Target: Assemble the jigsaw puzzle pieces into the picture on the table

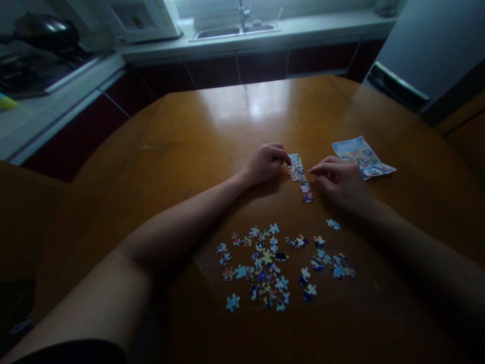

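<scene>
A narrow strip of joined puzzle pieces (298, 169) lies on the wooden table between my hands. My left hand (268, 161) rests at its upper left edge, fingers curled, fingertips touching the strip; whether a piece is under them is too small to tell. Just right of the strip is my right hand (338, 181), its thumb and index finger bent toward each other, close to the strip's edge. Anything between those fingertips cannot be made out. Nearer to me, many loose puzzle pieces (267, 257) are spread out, with a single light blue piece (333, 224) below my right hand.
A creased picture sheet (359, 155) lies behind my right hand on the table (212, 131). Beyond the table are a counter with a sink (238, 31), a microwave (138, 19), a pan on a stove (47, 33) at the left, and a pale appliance at the right.
</scene>
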### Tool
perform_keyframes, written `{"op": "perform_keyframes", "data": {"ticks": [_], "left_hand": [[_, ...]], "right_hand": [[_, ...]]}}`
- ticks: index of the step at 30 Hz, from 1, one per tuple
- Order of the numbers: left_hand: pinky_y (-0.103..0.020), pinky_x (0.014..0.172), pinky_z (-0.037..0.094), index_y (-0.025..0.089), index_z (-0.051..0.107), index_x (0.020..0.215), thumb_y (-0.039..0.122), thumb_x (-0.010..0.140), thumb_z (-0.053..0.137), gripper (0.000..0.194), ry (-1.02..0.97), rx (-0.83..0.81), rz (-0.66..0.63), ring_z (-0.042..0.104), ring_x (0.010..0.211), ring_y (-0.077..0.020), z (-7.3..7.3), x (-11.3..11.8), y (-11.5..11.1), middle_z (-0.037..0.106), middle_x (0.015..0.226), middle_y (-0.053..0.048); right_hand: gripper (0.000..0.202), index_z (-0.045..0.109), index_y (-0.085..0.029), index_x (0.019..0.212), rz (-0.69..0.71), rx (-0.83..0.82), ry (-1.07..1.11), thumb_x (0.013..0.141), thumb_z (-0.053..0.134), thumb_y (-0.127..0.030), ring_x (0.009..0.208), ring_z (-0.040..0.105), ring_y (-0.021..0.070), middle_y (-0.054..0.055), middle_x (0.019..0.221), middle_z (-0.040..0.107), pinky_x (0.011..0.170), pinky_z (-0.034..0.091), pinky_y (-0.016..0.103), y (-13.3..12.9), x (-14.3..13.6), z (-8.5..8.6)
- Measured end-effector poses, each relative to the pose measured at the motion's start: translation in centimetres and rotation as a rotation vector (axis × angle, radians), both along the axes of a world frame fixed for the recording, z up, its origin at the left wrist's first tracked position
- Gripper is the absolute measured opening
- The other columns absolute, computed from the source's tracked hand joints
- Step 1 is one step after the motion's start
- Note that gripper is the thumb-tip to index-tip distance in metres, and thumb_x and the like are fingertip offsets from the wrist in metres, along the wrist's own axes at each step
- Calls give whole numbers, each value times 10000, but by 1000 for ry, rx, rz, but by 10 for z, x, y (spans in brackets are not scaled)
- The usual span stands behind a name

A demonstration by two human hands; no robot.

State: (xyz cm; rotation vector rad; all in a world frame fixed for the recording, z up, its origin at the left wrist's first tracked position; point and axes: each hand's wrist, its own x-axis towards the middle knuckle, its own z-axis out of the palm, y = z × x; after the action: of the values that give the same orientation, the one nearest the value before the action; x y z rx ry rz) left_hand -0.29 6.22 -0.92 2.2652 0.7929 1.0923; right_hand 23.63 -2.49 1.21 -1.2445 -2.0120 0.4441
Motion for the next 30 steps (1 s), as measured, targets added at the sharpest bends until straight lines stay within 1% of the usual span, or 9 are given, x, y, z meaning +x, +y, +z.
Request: {"op": "perform_keyframes", "data": {"ticks": [4,8,11,15,30], "left_hand": [[-272,611,425,186,797,740,36,720,477,353,3,4,-53,560,655,-112,-3,-1,2,623,710,-24],[-264,622,435,182,802,762,32,723,476,361,25,-8,-100,573,665,-106,-3,-1,1,634,733,-25],[-268,621,432,179,799,763,31,733,472,360,32,-6,-89,561,655,-106,-1,0,0,624,722,-25],[-271,640,439,184,794,766,26,746,464,367,64,-30,-57,560,667,-107,1,1,-2,626,722,-24],[-269,655,454,179,793,766,22,744,460,368,69,-38,-68,568,684,-105,3,2,-3,631,739,-27]], "right_hand": [[227,805,-261,857,-3,2,2,873,592,-183,749,625,209,66,893,718,666,501,383,4,3,-5],[250,817,-260,861,24,-7,-4,863,584,-167,805,655,224,68,919,724,692,513,393,5,3,-8],[246,819,-257,870,36,-14,-5,866,589,-171,833,665,231,70,935,725,713,520,400,5,3,-9],[240,811,-258,874,38,-25,-8,874,586,-177,821,665,224,68,933,723,718,523,400,5,3,-8],[209,792,-256,890,27,-37,-38,887,584,-231,833,671,237,73,928,734,760,541,422,3,2,-4]]}}
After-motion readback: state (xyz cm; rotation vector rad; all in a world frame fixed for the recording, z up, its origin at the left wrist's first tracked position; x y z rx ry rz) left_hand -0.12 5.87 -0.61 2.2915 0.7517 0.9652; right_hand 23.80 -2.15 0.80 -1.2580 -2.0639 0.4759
